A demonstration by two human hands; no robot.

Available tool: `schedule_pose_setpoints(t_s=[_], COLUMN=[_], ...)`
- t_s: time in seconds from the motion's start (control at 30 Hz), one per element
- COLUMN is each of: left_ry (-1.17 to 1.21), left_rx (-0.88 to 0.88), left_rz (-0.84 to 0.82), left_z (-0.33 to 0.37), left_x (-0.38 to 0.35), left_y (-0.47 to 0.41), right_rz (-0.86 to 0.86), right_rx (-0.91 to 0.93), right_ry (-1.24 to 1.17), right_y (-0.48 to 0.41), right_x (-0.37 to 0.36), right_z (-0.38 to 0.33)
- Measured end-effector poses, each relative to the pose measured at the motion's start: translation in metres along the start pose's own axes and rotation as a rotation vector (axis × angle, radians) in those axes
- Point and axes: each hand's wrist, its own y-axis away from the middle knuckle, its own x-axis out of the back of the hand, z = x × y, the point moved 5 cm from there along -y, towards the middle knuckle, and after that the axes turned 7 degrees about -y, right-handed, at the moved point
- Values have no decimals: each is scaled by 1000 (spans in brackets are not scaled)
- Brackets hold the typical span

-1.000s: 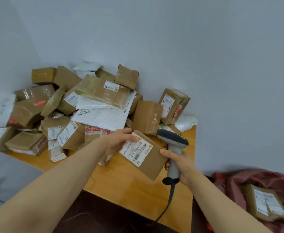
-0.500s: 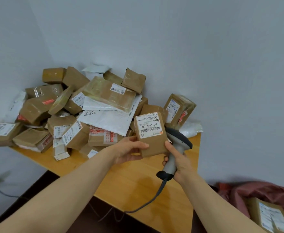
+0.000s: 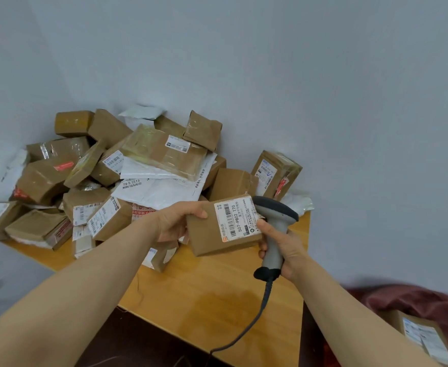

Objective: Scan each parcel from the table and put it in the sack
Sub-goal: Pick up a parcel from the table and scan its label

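Observation:
My left hand grips a small brown cardboard parcel by its left end, above the wooden table. Its white barcode label faces up and is turned sideways. My right hand holds a grey handheld scanner by the handle, its dark head right against the parcel's right edge; my fingers also touch that edge. A coiled cable hangs from the scanner. A reddish sack lies at the lower right with a labelled parcel inside.
A big pile of brown boxes and white mailer bags fills the table's back left corner against the grey walls. One box leans on the wall behind the scanner. Dark floor shows below the table's front edge.
The parcel has been turned from upright to lying sideways, its label rotated, and has come down slightly toward the scanner. The scanner hand stays in nearly the same place.

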Motion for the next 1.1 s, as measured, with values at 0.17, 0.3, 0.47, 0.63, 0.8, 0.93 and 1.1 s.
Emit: schedule_pose_setpoints(t_s=[0.17, 0.3, 0.47, 0.63, 0.8, 0.93, 1.1], left_ry=[238, 277, 368, 173, 126, 96, 70], left_rx=[-54, -21, -68, -94, -102, -81, -79], left_rz=[135, 122, 271, 456, 490, 510, 520], left_z=[2, -8, 0, 14, 21, 21, 18], left_x=[0, -21, -10, 37, 61, 68, 73], left_y=[-10, -18, -24, -16, -12, -12, -14], right_rz=[148, 232, 214, 111, -18, -20, -23], right_rx=[26, 41, 51, 64, 48, 41, 48], right_ry=[-148, -278, -187, 95, 390, 537, 614], right_y=[-2, -5, -3, 6, 17, 20, 23], right_x=[2, 4, 5, 4, -14, -20, -25], right_z=[5, 9, 8, 2, -5, -6, -7])
